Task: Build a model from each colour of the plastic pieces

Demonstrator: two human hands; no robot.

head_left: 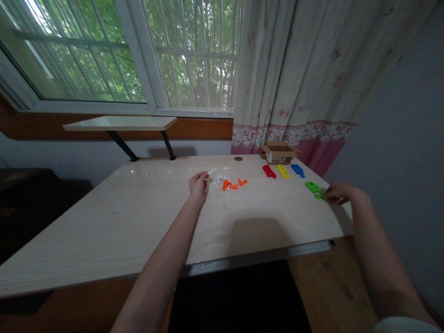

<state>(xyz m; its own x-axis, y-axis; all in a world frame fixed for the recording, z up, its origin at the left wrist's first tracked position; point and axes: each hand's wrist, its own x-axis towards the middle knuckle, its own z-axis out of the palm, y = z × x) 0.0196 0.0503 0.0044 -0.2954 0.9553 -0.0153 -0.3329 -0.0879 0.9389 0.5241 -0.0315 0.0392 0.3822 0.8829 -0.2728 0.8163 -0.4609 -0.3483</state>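
My left hand point(199, 185) is closed on a small white plastic piece point(211, 172), whose end sticks out past the fingertips. Just right of it lie several white pieces point(221, 178) and several orange pieces point(229, 185), loosely heaped on the table. At the far right, my right hand point(338, 193) has its fingers bent down at the near end of a group of green pieces point(314, 188). The fingertips seem closed on a green piece there, mostly hidden by the hand.
Red pieces point(269, 171), yellow pieces point(283, 171) and blue pieces point(297, 170) lie in separate groups before an open cardboard box point(279, 152). A raised shelf point(121, 123) stands at the table's point(138, 222) back left. A curtain point(270, 92) hangs behind the box.
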